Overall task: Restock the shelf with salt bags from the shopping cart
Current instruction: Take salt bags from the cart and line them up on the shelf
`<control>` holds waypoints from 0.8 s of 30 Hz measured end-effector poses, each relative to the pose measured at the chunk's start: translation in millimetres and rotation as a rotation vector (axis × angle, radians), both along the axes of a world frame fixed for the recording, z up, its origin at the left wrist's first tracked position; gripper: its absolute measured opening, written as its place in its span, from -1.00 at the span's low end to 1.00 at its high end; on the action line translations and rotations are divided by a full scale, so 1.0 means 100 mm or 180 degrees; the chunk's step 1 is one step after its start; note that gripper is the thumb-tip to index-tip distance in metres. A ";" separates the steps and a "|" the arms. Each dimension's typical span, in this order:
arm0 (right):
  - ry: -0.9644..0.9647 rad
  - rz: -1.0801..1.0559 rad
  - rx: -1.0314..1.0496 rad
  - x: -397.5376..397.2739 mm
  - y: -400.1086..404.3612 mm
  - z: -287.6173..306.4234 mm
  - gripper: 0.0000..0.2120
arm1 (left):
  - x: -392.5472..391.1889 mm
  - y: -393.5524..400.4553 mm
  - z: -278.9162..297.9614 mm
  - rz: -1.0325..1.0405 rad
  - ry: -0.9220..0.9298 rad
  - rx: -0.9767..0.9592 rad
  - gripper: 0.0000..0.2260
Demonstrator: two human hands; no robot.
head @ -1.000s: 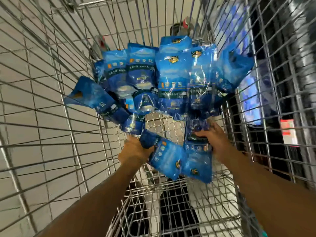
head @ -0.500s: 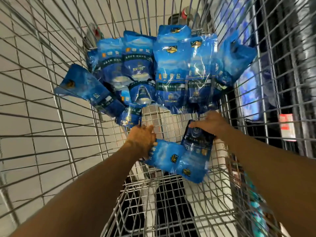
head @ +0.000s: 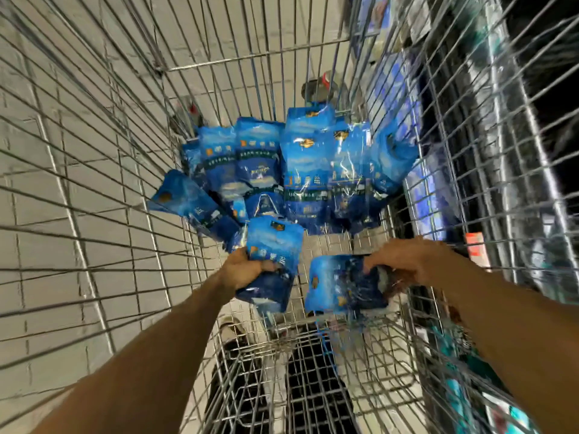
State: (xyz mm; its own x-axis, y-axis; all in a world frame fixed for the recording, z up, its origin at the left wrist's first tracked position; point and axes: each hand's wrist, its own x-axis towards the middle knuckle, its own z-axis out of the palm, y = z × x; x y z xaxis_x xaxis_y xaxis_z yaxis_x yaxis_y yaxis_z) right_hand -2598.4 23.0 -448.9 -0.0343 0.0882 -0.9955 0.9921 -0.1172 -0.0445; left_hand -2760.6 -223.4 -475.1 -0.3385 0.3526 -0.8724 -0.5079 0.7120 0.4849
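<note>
Two bare arms reaching down into a wire shopping cart [head: 94,195]. Left hand [head: 242,270], fingers curled tight round a blue salt bag [head: 272,261], held upright. Right hand [head: 410,261], fingers and thumb pinching the edge of another salt bag [head: 341,286], tilted on its side. Farther in, a pile of blue salt bags [head: 297,173] leaning against the cart's far end. Off right, blurry store shelf [head: 517,151].

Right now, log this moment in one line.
left hand: grips salt bag | right hand: grips second bag | cart: more bags
</note>
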 end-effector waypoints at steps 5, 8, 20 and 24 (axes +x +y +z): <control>0.0448 -0.1636 -0.0373 0.17 -0.19 0.70 -0.89 | 0.06 0.03 0.58 0.0844 -0.0273 0.0179 -0.72; 0.0911 -0.2015 -0.0535 0.21 -0.34 1.16 -0.82 | 0.04 0.06 1.03 0.1273 -0.0195 0.0355 -0.76; 0.2857 -0.3134 -0.0409 0.17 -0.68 2.93 -0.52 | -0.05 -0.01 3.30 0.1292 0.0445 0.1291 -0.68; 0.3499 -0.2964 -0.0013 0.47 -0.75 3.56 -0.48 | 0.11 -0.09 4.06 0.1193 0.0670 0.1524 -0.61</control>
State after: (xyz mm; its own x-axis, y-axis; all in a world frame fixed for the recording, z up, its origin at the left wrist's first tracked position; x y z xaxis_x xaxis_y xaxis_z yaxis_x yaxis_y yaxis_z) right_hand -2551.7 -52.2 -92.6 -0.7029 0.5025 -0.5034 0.0202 -0.6933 -0.7204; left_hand -2750.0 -232.2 -69.2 -0.6613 0.5111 -0.5491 -0.5396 0.1845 0.8215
